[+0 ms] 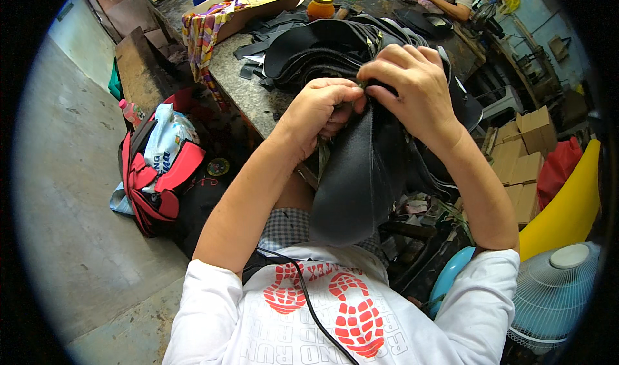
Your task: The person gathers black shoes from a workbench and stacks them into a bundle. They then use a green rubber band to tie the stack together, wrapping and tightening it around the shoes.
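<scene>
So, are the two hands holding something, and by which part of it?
The left hand and the right hand pinch a flat black piece at its narrow upper end; its wide end hangs below them.

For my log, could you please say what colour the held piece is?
The held piece is black; the head view shows it.

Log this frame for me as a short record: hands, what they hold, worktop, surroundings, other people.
left hand: pinching the upper end of a black sheet piece
right hand: fingertips at the same end, close to the left hand's
worktop: stacked black pieces, jar with yellow lid
left side: red-and-black bag
right side: white fan
other people: one, partly visible, upper right
</scene>
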Motion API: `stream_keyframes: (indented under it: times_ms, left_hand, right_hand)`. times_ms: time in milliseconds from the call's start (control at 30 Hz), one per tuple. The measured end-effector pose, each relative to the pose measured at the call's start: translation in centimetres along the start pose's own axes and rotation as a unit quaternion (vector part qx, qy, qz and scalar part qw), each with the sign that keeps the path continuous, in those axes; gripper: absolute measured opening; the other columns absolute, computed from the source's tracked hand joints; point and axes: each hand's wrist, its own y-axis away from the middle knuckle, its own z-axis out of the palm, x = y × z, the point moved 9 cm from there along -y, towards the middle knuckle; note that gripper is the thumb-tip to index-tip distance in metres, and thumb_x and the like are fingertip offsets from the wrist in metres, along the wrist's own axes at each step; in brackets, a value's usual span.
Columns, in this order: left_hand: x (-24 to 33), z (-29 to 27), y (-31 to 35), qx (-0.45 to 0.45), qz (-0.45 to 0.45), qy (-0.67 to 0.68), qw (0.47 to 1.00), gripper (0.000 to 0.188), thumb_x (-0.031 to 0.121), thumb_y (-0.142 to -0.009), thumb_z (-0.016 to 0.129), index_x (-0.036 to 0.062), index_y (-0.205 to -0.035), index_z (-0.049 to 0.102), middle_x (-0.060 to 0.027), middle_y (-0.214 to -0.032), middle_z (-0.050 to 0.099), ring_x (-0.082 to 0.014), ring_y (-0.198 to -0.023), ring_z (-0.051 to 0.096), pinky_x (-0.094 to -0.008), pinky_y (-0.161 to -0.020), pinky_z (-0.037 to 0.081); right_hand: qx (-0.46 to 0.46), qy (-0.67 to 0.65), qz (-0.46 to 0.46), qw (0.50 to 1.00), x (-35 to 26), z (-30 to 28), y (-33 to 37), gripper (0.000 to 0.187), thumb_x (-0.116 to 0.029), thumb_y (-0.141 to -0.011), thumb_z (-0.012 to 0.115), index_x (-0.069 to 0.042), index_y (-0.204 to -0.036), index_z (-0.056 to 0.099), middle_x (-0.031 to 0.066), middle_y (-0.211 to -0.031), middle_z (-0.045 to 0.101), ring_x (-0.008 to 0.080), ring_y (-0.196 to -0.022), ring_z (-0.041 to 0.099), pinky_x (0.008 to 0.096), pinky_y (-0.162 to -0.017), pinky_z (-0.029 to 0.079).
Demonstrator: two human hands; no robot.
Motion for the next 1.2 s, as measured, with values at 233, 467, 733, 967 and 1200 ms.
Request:
stream_keyframes:
  times_ms: [233, 467, 733, 967, 1200]
  left_hand:
    - [4.6, 1.3, 2.4, 0.194, 0.273, -0.474, 0.815, 0.020, 0.021, -0.094, 0.064, 0.0089, -0.109, 0.059, -0.0199, -0.079, 0.068, -0.0379, -0.077, 0.069, -0.0463, -0.063, 0.054]
    - [5.6, 1.5, 4.1, 0.231, 0.403, -0.461, 0.756, 0.011, 0.013, -0.091, 0.067, 0.0070, -0.100, 0.065, -0.0165, -0.076, 0.069, -0.0341, -0.069, 0.069, -0.0399, -0.060, 0.054]
    - [0.6, 0.2, 0.5, 0.033, 0.042, 0.044, 0.998, 0.016, 0.020, -0.100, 0.061, 0.0063, -0.097, 0.068, 0.0087, -0.070, 0.055, 0.0005, -0.055, 0.044, -0.0173, -0.046, 0.031]
    - [3.0, 0.7, 0.1, 0.053, 0.179, -0.166, 0.968, 0.015, 0.017, -0.099, 0.063, 0.0026, -0.103, 0.066, 0.0041, -0.083, 0.061, -0.0020, -0.074, 0.054, -0.0179, -0.066, 0.044]
    - [4.0, 1.2, 0.3, 0.075, 0.242, -0.245, 0.936, 0.015, 0.013, -0.095, 0.067, -0.0017, -0.097, 0.067, 0.0002, -0.076, 0.062, -0.0054, -0.068, 0.053, -0.0230, -0.062, 0.046]
  right_hand:
    - [-0.136, -0.056, -0.049, 0.988, 0.9, 1.5, -1.7, 0.017, -0.026, -0.076, 0.076, -0.013, -0.086, 0.071, 0.0020, -0.088, 0.062, 0.0208, -0.092, 0.063, 0.0410, -0.091, 0.041]
    - [-0.056, -0.272, 0.127, 0.952, 3.5, 0.8, -0.6, 0.035, -0.013, -0.074, 0.085, -0.007, -0.098, 0.060, 0.0064, -0.092, 0.062, 0.0224, -0.088, 0.065, 0.0360, -0.081, 0.053]
    - [-0.011, -0.063, -0.016, 0.998, 0.6, -0.1, 0.4, 0.028, -0.030, -0.075, 0.084, -0.008, -0.087, 0.071, 0.0051, -0.097, 0.063, 0.0252, -0.096, 0.064, 0.0384, -0.091, 0.049]
    - [-0.042, -0.010, -0.005, 0.999, -1.0, -1.7, -0.4, 0.012, -0.019, -0.072, 0.075, -0.011, -0.080, 0.073, 0.0030, -0.087, 0.062, 0.0213, -0.097, 0.061, 0.0424, -0.103, 0.037]
    - [-0.110, 0.015, -0.055, 0.992, -1.7, -2.0, -1.1, 0.009, -0.017, -0.073, 0.066, -0.010, -0.079, 0.069, 0.0060, -0.077, 0.063, 0.0223, -0.088, 0.062, 0.0398, -0.087, 0.042]
